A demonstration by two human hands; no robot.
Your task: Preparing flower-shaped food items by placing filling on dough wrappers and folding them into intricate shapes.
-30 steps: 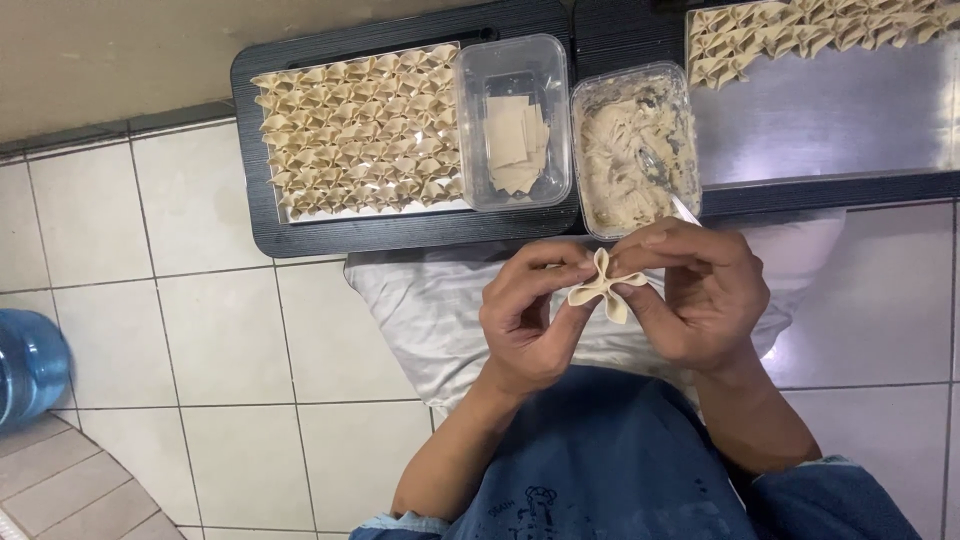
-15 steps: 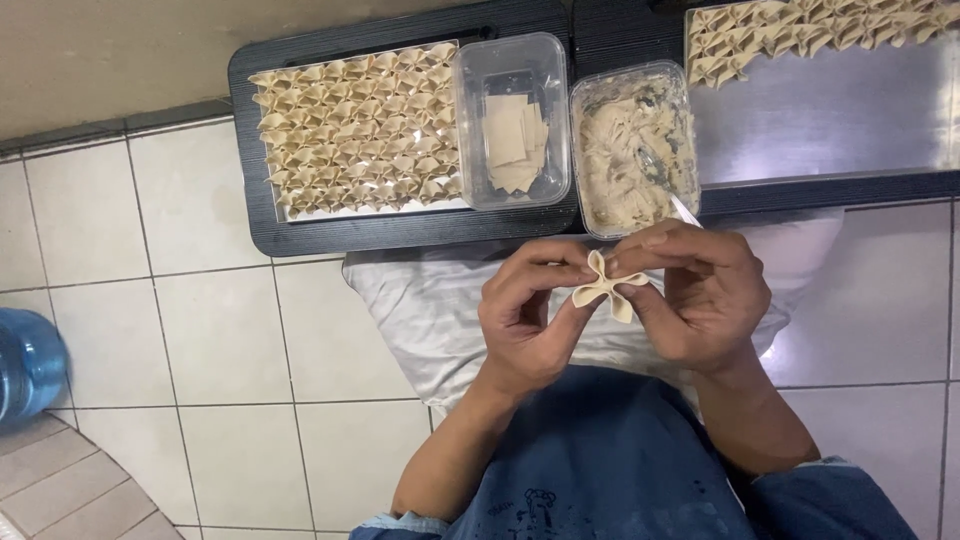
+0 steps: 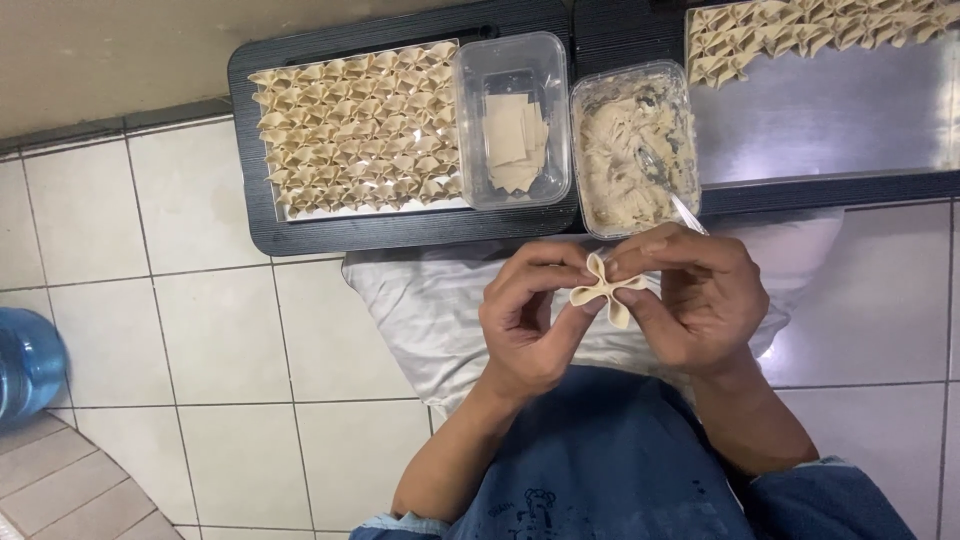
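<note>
My left hand (image 3: 530, 315) and my right hand (image 3: 695, 295) pinch one folded dumpling wrapper (image 3: 603, 290) between their fingertips, above a white cloth (image 3: 430, 310) on my lap. Just beyond the hands stands a clear tub of pale filling (image 3: 628, 150) with a spoon (image 3: 665, 185) in it. Left of it, a clear tub (image 3: 512, 120) holds square wrappers. A black tray (image 3: 300, 235) carries several rows of folded dumplings (image 3: 355, 130).
A metal tray (image 3: 820, 125) at the upper right has more folded dumplings (image 3: 810, 30) along its far edge. White floor tiles (image 3: 160, 300) lie to the left, with a blue water bottle (image 3: 25, 365) at the left edge.
Both hands have kept pinching the dumpling in nearly the same place; its folds look pressed closer together.
</note>
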